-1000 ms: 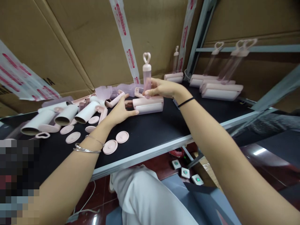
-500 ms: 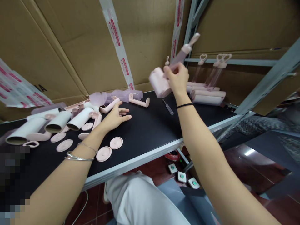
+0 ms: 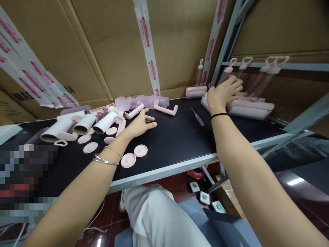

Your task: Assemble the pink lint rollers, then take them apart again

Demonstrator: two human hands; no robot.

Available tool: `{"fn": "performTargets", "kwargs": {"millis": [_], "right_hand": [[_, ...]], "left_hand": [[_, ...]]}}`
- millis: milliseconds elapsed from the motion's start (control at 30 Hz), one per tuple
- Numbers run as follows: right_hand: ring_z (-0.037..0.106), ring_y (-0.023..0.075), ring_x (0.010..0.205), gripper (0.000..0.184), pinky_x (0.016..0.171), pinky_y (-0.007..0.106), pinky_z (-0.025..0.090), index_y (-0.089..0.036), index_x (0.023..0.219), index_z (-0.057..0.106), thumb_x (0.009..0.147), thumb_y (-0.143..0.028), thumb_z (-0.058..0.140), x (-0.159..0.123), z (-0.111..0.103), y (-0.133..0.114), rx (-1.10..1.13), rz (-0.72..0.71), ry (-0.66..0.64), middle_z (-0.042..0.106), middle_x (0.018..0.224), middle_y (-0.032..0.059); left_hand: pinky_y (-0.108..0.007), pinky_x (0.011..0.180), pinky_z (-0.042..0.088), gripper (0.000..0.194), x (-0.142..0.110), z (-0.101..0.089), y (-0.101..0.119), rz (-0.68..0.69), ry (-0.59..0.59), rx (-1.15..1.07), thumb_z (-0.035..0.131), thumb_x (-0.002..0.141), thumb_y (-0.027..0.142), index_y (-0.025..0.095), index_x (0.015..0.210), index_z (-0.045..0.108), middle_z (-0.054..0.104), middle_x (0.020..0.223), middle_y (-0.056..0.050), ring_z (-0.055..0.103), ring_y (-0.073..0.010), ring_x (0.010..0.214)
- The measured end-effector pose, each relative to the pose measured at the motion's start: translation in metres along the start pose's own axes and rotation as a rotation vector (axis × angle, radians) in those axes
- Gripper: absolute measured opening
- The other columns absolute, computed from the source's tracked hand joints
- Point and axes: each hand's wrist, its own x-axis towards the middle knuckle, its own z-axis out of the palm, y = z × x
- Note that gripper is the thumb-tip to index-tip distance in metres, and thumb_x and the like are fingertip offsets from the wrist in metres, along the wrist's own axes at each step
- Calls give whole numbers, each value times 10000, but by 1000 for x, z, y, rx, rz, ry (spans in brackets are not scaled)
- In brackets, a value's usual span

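My left hand (image 3: 140,125) lies open on the black table (image 3: 177,144), fingers stretched out, holding nothing. It rests just in front of a pink handle piece (image 3: 133,110) and beside a pink L-shaped roller frame (image 3: 166,109). My right hand (image 3: 223,93) is at the far right, its fingers spread flat on top of the row of finished pink lint rollers (image 3: 253,108), whose clear heart-topped handles lean back. Whether anything is pinched under its palm is hidden. A small screwdriver (image 3: 197,117) lies between my two hands.
White paper rolls (image 3: 77,125) and several pink round caps (image 3: 134,155) lie at the left. Translucent covers (image 3: 128,102) sit at the back, with one more finished roller (image 3: 195,91). Cardboard boxes (image 3: 115,44) wall the back. A grey rack post (image 3: 226,37) stands at the right. Button boxes (image 3: 205,197) lie on the floor.
My right hand lifted the assembled roller off the middle of the table, swung it up and right, and now lies on the finished row. My left hand let go and stayed.
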Motion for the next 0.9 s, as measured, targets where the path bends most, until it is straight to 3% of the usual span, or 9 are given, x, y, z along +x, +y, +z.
{"fn": "performTargets", "kwargs": {"millis": [100, 267, 367, 500, 633, 733, 900], "right_hand": [[363, 318, 1303, 472, 1039, 489, 326, -165, 1333, 429, 867, -191, 496, -22, -5, -19, 90, -296, 10, 390, 1413, 211], [411, 340, 1234, 365, 984, 506, 354, -158, 1234, 518, 885, -218, 426, -75, -5, -39, -5, -858, -417, 525, 1289, 189], [427, 364, 1215, 385, 980, 530, 345, -134, 1237, 539, 877, -204, 421, -102, -7, -42, -118, -1053, -570, 563, 1262, 207], [431, 363, 1227, 468, 994, 528, 335, -106, 1341, 480, 888, -180, 388, -120, -3, -42, -187, -1120, -604, 565, 1287, 224], [445, 350, 1221, 487, 1017, 541, 309, -118, 1364, 460, 885, -160, 378, -125, 7, -39, -202, -1150, -624, 577, 1291, 221], [475, 352, 1188, 473, 1007, 562, 305, -129, 1345, 476, 885, -160, 367, -124, 10, -38, -209, -1145, -660, 591, 1272, 212], [528, 342, 1126, 428, 953, 545, 349, -129, 1270, 522, 879, -135, 346, -108, 10, -33, -223, -1040, -703, 619, 1232, 200]], "left_hand": [[-459, 1062, 418, 834, 1, 0, -1, -1, -7, 26, 714, 738, 253, 115, 1446, 294, 620, 1272, -187, 602, -245, 1172], [-452, 1037, 438, 746, 3, 2, -3, 12, -4, 27, 699, 745, 230, 88, 1397, 364, 624, 1249, -197, 599, -252, 1164], [-438, 1009, 461, 648, 5, 3, -3, 39, 39, 47, 679, 754, 205, 102, 1345, 431, 648, 1194, -165, 621, -238, 1106], [-441, 1061, 414, 451, 6, -7, -2, 155, 264, 267, 590, 790, 138, 146, 1240, 553, 663, 1147, -114, 608, -238, 1106], [-519, 1172, 218, 510, 3, -25, -3, 208, 533, 503, 539, 799, 112, 130, 1309, 521, 510, 1402, -175, 355, -332, 1385], [-594, 1176, 104, 677, 0, -35, -7, 149, 609, 563, 576, 769, 122, 141, 1423, 402, 392, 1508, -190, 184, -379, 1460], [-610, 1156, 129, 658, -3, -38, -7, 96, 664, 677, 577, 779, 157, 182, 1417, 418, 457, 1452, -166, 241, -386, 1416]]}}
